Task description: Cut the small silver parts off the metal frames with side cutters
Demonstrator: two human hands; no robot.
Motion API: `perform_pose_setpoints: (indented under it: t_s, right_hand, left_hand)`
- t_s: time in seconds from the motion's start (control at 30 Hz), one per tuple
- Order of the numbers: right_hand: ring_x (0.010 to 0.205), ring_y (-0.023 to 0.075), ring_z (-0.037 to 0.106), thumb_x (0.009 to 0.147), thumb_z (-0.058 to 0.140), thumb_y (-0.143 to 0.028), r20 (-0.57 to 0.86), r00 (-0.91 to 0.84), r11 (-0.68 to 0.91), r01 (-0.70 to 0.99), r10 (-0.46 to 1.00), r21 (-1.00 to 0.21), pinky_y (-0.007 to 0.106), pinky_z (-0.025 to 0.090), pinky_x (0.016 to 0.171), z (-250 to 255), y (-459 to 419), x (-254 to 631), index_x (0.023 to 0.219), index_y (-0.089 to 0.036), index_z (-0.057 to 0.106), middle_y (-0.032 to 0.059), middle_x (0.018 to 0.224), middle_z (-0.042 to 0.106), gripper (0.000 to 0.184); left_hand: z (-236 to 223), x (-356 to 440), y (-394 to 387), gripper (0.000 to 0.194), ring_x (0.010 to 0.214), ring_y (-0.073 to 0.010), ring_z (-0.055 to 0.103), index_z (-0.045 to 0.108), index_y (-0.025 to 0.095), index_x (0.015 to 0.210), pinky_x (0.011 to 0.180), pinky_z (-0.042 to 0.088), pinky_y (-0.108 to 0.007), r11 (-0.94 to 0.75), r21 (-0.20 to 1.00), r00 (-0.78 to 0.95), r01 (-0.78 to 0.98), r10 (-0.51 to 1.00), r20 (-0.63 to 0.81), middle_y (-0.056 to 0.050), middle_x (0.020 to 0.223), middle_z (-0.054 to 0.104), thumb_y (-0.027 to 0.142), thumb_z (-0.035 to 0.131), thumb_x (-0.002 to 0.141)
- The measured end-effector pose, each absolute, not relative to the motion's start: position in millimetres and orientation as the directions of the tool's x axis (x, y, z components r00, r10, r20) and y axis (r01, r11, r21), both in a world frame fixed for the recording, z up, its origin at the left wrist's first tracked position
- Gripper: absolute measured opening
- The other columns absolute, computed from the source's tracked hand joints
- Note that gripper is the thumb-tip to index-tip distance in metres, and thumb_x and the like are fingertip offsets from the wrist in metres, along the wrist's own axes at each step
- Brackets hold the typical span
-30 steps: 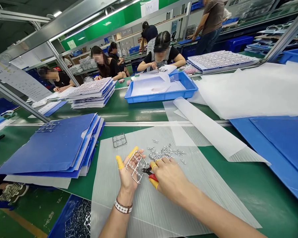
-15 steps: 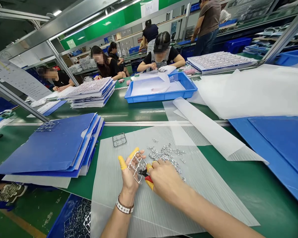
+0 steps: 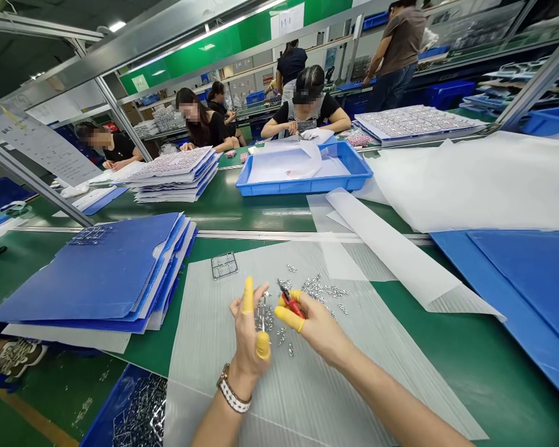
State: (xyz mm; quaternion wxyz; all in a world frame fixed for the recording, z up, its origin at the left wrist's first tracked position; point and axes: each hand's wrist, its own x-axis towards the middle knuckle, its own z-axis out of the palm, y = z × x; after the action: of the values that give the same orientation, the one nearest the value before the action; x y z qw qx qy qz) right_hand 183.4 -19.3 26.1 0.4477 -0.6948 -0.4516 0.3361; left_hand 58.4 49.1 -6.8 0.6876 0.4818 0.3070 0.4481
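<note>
Writing first: wall sheet at upper left and the notices further back, all too small to read, no brand showing. Far left, one stack of blue folders with a flat metal rack on top. Along the bottom edge, a blue crate packed with more metal racks. Mid-frame, on a ribbed plastic sheet, one loose metal frame, near the hands but not touching. Left hand up and tilted, fingers spread, two yellow finger cots, wristband below. Blurry metal strip right beside it, can't tell if held. Versus the last frame: no rack gripped in that palm now, and cutters tipped upward. Right hand pinching red-handled cutters between cotted thumb and fingers. Dozens of loose metal parts just past it. Behind, one blue tray and six co-workers, four seated, two standing. Far right, white paper over a blue folder.
</note>
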Motion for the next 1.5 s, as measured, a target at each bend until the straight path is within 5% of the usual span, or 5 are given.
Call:
perform_pose_setpoints:
  t_s: [0.17,0.33,0.57,0.8,1.5]
  right_hand:
    - [0.053,0.0101,0.04,0.072,0.059,-0.039,-0.15,0.455,-0.104,-0.126,0.878,-0.987,0.023,0.034,0.048,15.1,-6.4,175.6,0.077,-0.021,0.042,-0.0057,0.063,0.043,0.025]
    - [0.062,0.0126,0.049,0.075,0.056,-0.034,-0.001,0.406,-0.004,0.006,0.914,-1.0,0.024,0.041,0.056,16.7,-9.0,175.5,0.085,-0.021,0.046,-0.0023,0.073,0.051,0.019]
    - [0.07,0.0165,0.051,0.073,0.046,-0.008,0.435,0.113,0.238,0.703,0.893,-0.671,0.03,0.044,0.066,8.9,-17.6,161.4,0.092,-0.02,0.051,0.0017,0.076,0.057,0.023]
    - [0.09,0.0209,0.051,0.075,0.046,-0.004,0.438,-0.274,0.442,0.827,0.856,-0.348,0.037,0.042,0.082,2.3,-22.9,142.1,0.099,-0.018,0.053,0.0074,0.095,0.06,0.029]
    - [0.079,0.0257,0.062,0.081,0.057,-0.032,0.001,0.156,-0.151,0.956,0.988,-0.251,0.033,0.042,0.068,39.3,-7.2,165.0,0.096,-0.015,0.062,0.0094,0.079,0.065,0.024]
  left_hand:
    - [-9.6,57.7,41.3,0.08,0.127,-0.0396,0.034,0.059,0.023,0.12,0.109,0.002,-0.048,-0.275,0.941,0.542,-0.197,0.769,0.338,-0.014,0.13,0.053,0.057,0.076,0.049]
    - [-2.7,54.6,42.2,0.074,0.137,-0.0297,0.018,0.05,0.023,0.129,0.112,0.006,-0.038,-0.264,0.939,0.391,-0.221,0.858,0.334,-0.009,0.145,0.036,0.056,0.067,0.065]
    - [-19.6,51.1,66.9,0.069,0.122,-0.0307,0.045,0.032,0.026,0.139,0.102,0.03,-0.048,0.525,0.731,0.535,-0.435,0.804,-0.259,-0.011,0.142,0.038,0.067,0.028,0.082]
    - [-5.4,50.5,78.6,0.067,0.093,-0.0312,0.064,0.038,0.018,0.133,0.082,0.045,-0.045,0.759,0.513,0.746,-0.399,0.595,-0.299,-0.02,0.124,0.055,0.061,0.039,0.082]
    - [-18.5,66.0,64.8,0.075,0.098,-0.0272,0.061,0.064,0.011,0.108,0.093,0.04,-0.04,0.525,0.74,0.526,-0.421,0.806,-0.272,-0.016,0.109,0.066,0.071,0.031,0.079]
